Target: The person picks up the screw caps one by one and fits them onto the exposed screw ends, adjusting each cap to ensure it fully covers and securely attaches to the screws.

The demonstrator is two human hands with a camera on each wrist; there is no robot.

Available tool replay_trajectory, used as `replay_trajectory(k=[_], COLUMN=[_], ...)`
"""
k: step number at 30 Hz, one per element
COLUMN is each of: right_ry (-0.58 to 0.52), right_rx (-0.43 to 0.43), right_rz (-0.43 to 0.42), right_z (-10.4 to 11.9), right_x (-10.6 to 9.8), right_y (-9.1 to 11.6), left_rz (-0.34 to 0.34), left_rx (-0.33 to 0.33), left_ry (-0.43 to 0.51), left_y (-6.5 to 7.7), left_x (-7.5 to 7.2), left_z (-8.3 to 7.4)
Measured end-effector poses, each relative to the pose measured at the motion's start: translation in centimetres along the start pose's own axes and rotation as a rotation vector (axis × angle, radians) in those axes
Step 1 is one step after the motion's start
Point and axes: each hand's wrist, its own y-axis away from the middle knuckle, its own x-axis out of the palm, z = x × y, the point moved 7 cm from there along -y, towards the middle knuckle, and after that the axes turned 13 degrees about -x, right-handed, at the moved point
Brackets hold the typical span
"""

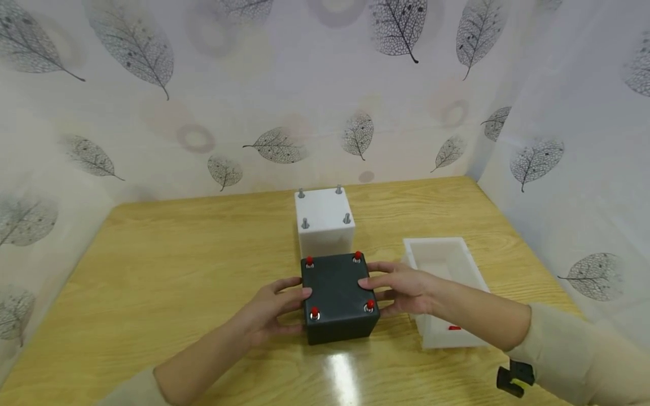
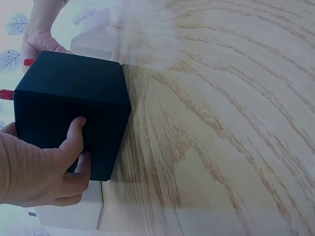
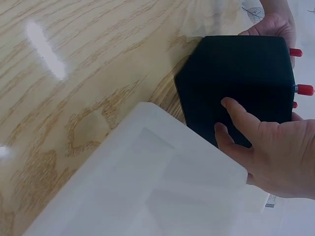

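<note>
A black box (image 1: pixel 337 287) is between my two hands in the head view, with a red-capped metal post (image 1: pixel 370 305) at each corner of its top. My left hand (image 1: pixel 269 307) holds its left side, one fingertip over the top edge. On the opposite side, my right hand (image 1: pixel 406 287) holds it the same way. Both wrist views show fingertips (image 2: pixel 78 125) against the box's dark side walls. I cannot tell whether its base rests fully on the table. Just behind it stands a white box (image 1: pixel 325 211) with bare metal posts at its top corners.
An open white tray (image 1: pixel 434 242) lies at the right, partly under my right forearm, with a small red piece (image 1: pixel 454 327) inside. The wood-grained table (image 1: pixel 203 254) meets leaf-patterned sheeting (image 1: pixel 304 101) at the back and sides. A black clip-like piece (image 1: pixel 515 379) is beside the right sleeve.
</note>
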Motion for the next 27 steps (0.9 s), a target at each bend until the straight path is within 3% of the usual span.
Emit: replay_trajectory(k=[12, 22, 27], right_ry=[-0.007, -0.019, -0.025], right_rx=[-0.016, -0.027, -0.028], right_rz=[0.026, 0.051, 0.039], right_z=[0.1, 0.0, -0.2], right_x=[0.4, 1.7, 2.1], right_y=[0.0, -0.4, -0.5], left_rz=[0.025, 0.067, 0.042], left_rx=[0.016, 0.033, 0.025], left_ry=[-0.040, -0.065, -0.063], left_y=[0.4, 0.7, 0.7], left_x=[-0.1, -1.4, -1.9], left_z=[-0.2, -0.2, 0.0])
